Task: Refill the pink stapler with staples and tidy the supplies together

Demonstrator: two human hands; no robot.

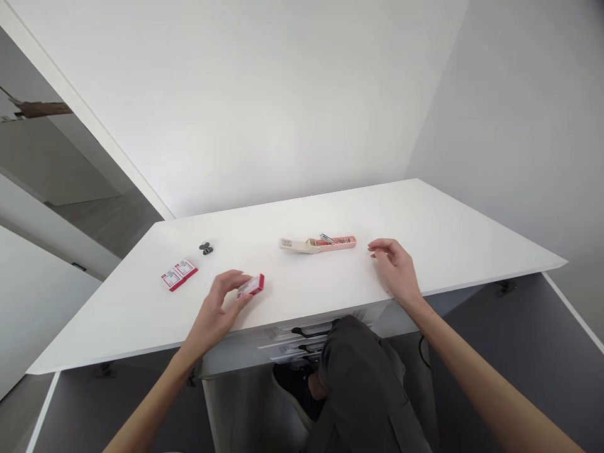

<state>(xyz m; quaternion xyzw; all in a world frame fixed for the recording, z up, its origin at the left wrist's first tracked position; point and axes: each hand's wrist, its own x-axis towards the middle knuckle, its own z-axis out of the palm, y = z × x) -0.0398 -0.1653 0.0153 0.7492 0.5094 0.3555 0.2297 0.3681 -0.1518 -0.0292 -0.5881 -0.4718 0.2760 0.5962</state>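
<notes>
My left hand (221,305) grips a small red-and-white box (251,286) between thumb and fingers, just above or on the table near its front edge. To the right of it lies a stapler (337,244), swung wide open, with a pink base and a cream top (293,245). A shiny metal part stands up near its hinge. My right hand (395,267) rests by the stapler's pink end without touching it; its fingers are loosely bent, thumb apart, and nothing shows in them.
Two more red-and-white boxes (179,274) lie side by side on the white table (425,220), left of my left hand. Behind them sits a small dark object (206,248) of unclear kind. A wall rises at the table's back; drawers with black handles (311,330) are below.
</notes>
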